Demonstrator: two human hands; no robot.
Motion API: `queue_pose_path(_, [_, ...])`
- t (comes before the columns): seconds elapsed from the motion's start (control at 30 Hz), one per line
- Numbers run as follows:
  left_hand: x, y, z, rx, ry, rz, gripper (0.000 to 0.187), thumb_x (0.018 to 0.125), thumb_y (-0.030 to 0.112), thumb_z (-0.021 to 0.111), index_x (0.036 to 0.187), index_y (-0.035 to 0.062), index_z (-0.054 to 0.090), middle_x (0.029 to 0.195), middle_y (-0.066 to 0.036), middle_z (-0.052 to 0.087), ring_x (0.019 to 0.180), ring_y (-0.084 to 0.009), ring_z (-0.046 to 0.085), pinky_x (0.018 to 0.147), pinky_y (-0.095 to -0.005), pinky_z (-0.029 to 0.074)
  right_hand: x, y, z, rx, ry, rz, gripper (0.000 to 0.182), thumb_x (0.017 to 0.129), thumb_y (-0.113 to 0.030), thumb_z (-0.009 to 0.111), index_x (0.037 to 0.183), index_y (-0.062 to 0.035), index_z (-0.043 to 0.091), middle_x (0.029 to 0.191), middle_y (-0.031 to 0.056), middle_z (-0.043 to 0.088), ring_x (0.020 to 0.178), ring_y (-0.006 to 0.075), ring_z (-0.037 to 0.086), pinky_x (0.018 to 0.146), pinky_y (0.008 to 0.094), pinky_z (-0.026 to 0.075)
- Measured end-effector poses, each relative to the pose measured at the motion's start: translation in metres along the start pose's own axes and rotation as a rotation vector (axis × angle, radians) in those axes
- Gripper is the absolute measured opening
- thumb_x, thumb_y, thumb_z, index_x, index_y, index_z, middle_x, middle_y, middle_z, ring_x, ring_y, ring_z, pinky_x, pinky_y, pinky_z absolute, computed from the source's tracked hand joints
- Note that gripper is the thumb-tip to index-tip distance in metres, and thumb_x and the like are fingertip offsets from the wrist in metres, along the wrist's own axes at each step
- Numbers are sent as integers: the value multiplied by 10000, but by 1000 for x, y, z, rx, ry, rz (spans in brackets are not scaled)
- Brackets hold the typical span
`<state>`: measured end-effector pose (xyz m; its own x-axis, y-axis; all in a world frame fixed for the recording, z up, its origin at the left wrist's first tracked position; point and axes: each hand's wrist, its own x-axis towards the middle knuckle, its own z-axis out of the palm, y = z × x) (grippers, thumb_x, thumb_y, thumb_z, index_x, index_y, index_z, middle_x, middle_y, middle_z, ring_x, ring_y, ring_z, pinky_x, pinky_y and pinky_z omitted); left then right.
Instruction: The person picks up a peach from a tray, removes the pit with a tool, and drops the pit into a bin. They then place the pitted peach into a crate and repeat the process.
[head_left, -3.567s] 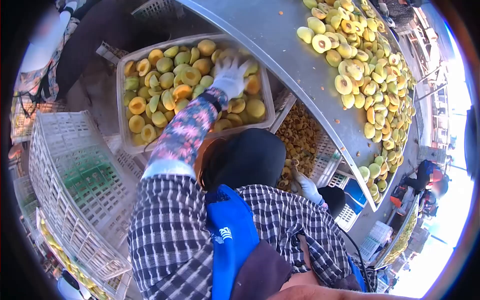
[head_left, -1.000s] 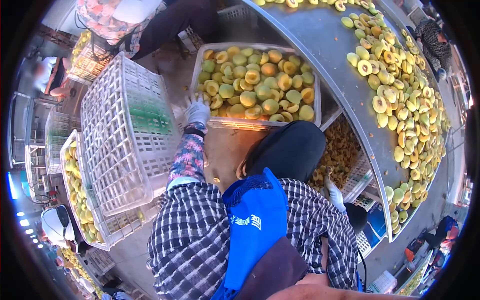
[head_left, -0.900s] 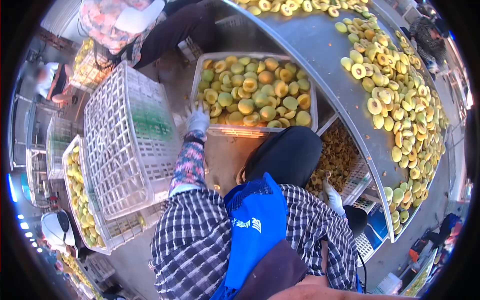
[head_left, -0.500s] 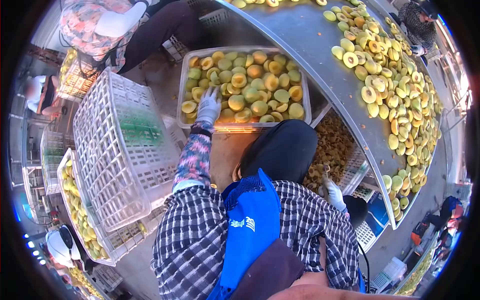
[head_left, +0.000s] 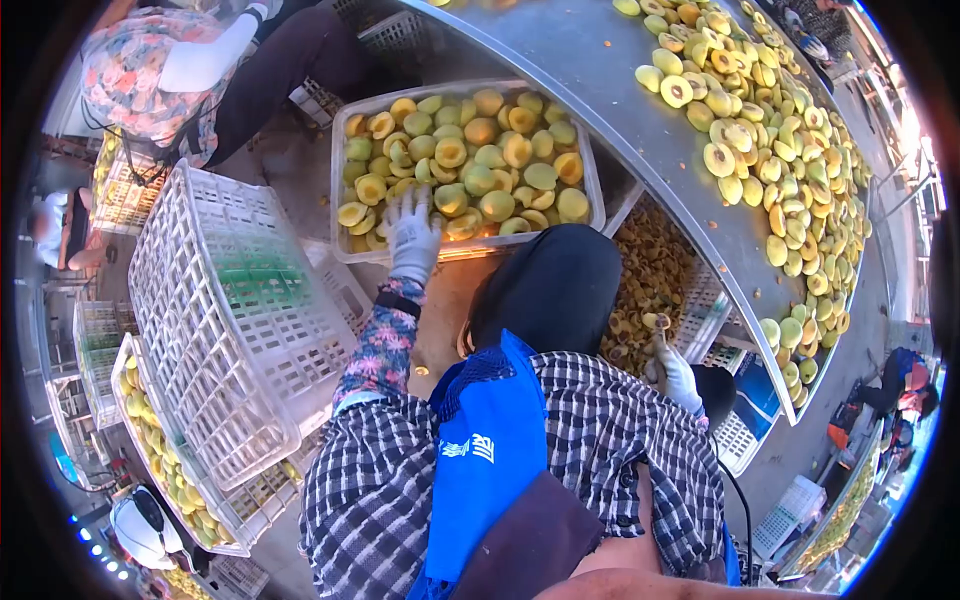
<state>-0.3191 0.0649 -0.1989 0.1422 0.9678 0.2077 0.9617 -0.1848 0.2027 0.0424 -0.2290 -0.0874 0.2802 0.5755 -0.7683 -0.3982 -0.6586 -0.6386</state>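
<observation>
My left hand (head_left: 412, 240), in a pale work glove, rests with fingers spread on halved yellow-green stone fruit (head_left: 450, 152) at the near edge of a clear plastic crate (head_left: 597, 200). Some halves show orange flesh and a brown hollow. Low at my right, my gloved right hand (head_left: 676, 378) has its fingers curled around something small and thin, which I cannot make out. A pale roundish piece (head_left: 656, 322) shows at its tip. Beside that hand lies a heap of brown fruit stones or scraps (head_left: 645, 270), partly covered by my knee.
A metal table (head_left: 600, 95) spreads across the upper right, with many fruit halves (head_left: 790, 160) along it. At left, a white slatted crate (head_left: 225, 300) stands tilted over another crate of fruit (head_left: 160, 440). A person in a floral top (head_left: 150, 70) sits at upper left.
My left hand has drawn slightly back toward the crate's near rim, fingers still spread. The whole view has shifted a little left. My right hand keeps its curled grip beside the brown heap.
</observation>
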Motion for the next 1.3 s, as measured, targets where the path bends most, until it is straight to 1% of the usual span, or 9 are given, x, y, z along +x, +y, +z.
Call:
queue_pose_path(0.07, [-5, 22, -16, -159, -4, 68, 518, 810, 343, 615, 1284, 150, 530, 1230, -123, 551, 1176, -295, 481, 984, -446, 380, -9, 6, -10, 28, 10, 1, 355, 936, -457, 520, 990, -106, 530, 629, 31, 467, 442, 117, 413, 405, 227, 320])
queue_pose_path(0.13, [-4, 38, -30, -216, -471, -24, 459, 794, 361, 661, 1180, 124, 595, 1131, -135, 575, 1086, -317, 542, 916, -403, 440, -18, 11, -15, -189, -10, -235, 332, 944, -429, 514, 1009, -104, 539, 618, 27, 462, 442, 114, 407, 405, 227, 319])
queue_pose_path(0.33, [28, 14, -9, -311, -422, 150, 400, 828, 331, 665, 1142, 88, 613, 1080, -164, 603, 987, -312, 604, 852, -398, 482, -21, 23, -13, -98, 31, -191, 296, 951, -400, 511, 1010, -112, 541, 610, 23, 460, 455, 118, 405, 427, 237, 319])
queue_pose_path(0.43, [40, 5, -13, -930, -764, -309, 467, 892, 328, 611, 1200, -20, 566, 1025, -144, 661, 822, -216, 662, 735, -329, 526, -22, 17, -12, 132, 49, 5, 327, 947, -417, 513, 992, -94, 540, 602, 22, 463, 457, 111, 397, 425, 229, 308])
queue_pose_path(0.53, [48, 16, -25, -1084, -855, -241, 458, 893, 319, 607, 1162, -51, 586, 1015, -134, 661, 772, -207, 658, 714, -327, 531, -16, 27, -18, -126, 39, -217, 353, 943, -431, 517, 987, -81, 537, 598, 19, 455, 453, 105, 384, 428, 225, 298])
queue_pose_path(0.77, [74, 52, -3, -293, -944, 202, 501, 696, 383, 765, 1048, 39, 675, 979, -150, 687, 858, -290, 655, 774, -382, 514, -18, 10, -9, -3, 38, 13, 400, 940, -461, 511, 987, -65, 533, 597, 19, 440, 454, 102, 360, 439, 229, 288])
queue_pose_path(0.9, [32, 71, 4, -216, -429, 126, 414, 722, 349, 696, 1013, 64, 626, 1030, -173, 647, 988, -322, 610, 862, -415, 481, -15, 11, -3, 44, 39, 23, 390, 940, -451, 518, 996, -65, 536, 613, 16, 448, 474, 97, 367, 447, 224, 290])
queue_pose_path(1.17, [85, 86, -31, -172, -583, 28, 484, 752, 456, 674, 1031, 61, 648, 1035, -183, 653, 995, -329, 612, 874, -392, 477, -23, 21, -18, 52, 11, -7, 352, 951, -441, 498, 1001, -93, 526, 598, 12, 453, 439, 94, 385, 413, 222, 301])
queue_pose_path(1.3, [118, 116, 9, -69, -113, 150, 618, 762, 521, 623, 1193, 79, 588, 1363, -113, 427, 1266, -330, 353, 1044, -544, 239, -34, 21, -11, 79, 76, 10, 295, 952, -381, 522, 1002, -91, 524, 595, 4, 434, 473, 93, 370, 442, 229, 291])
